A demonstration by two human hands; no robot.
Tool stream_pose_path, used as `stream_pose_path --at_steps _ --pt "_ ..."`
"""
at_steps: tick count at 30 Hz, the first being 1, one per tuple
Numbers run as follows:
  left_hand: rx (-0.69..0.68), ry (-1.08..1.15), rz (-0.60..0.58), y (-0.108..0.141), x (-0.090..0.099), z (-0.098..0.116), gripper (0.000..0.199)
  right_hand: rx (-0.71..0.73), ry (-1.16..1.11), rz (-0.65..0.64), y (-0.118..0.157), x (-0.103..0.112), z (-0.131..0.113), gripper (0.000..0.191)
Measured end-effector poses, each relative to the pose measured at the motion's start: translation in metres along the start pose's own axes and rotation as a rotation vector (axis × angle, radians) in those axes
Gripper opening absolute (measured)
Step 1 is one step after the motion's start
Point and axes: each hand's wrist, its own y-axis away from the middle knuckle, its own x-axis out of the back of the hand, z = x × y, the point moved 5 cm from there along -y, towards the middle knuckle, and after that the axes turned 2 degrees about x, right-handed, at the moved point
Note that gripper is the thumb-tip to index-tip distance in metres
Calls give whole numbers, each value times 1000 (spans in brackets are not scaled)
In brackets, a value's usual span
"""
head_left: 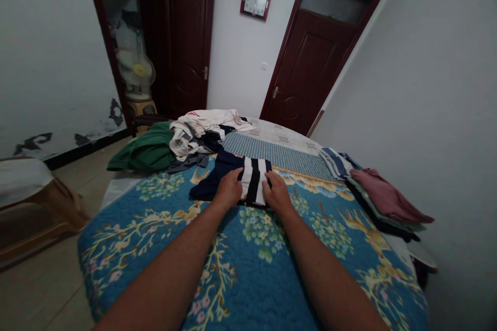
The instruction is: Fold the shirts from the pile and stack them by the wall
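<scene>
A navy garment with white and black stripes (251,181), probably a shirt, lies partly folded in the middle of the blue flowered cover (248,269). Its plain navy part spreads out to the left. My left hand (230,189) is closed on the cloth where the navy meets the first white stripe. At the right end, my right hand (277,194) grips the edge by the last white stripe, fingers curled. Some fingertips of both hands are hidden against the fabric.
A loose heap of clothes, with a green garment (145,147) and a white shirt (209,120), sits at the table's back left. Folded clothes topped by a pink garment (382,191) lie along the right edge, near the wall. A stool (34,201) stands at left.
</scene>
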Motion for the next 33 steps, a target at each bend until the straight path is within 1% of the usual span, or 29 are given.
stream_pose_path --at_steps 4,7,9,10,12,14,15,17,20,23,27,30,33 --pt "-2 -174 -31 2 -2 -1 65 30 59 -13 4 5 -5 53" --pt "-40 -294 -5 7 2 3 58 103 65 15 3 10 -16 60" --pt "-118 -381 14 11 5 10 50 165 48 -2 3 9 -23 62" --pt "-172 -413 12 12 5 14 47 178 40 -35 4 7 -26 62" --pt "-299 -439 -41 16 0 21 46 151 35 -126 7 -1 -29 62" --pt "-372 -445 -122 20 -9 23 49 87 45 -208 10 -7 -29 63" --pt "-368 -452 -158 22 -14 22 50 59 51 -236 11 -10 -29 63" --pt "-294 -476 -201 24 -21 15 53 26 57 -269 13 -11 -30 64" --pt "-180 -508 -222 25 -26 6 60 4 55 -288 12 -10 -32 64" --pt "-145 -520 -224 26 -26 4 66 -40 42 -273 7 -11 -32 64" --pt "-124 -522 -216 26 -23 5 75 -166 43 -247 -13 -19 -24 69" --pt "-107 -531 -226 25 -23 6 82 -246 60 -265 -35 -27 -16 75" --pt "-99 -553 -238 24 -24 5 88 -293 70 -287 -58 -32 -8 78"
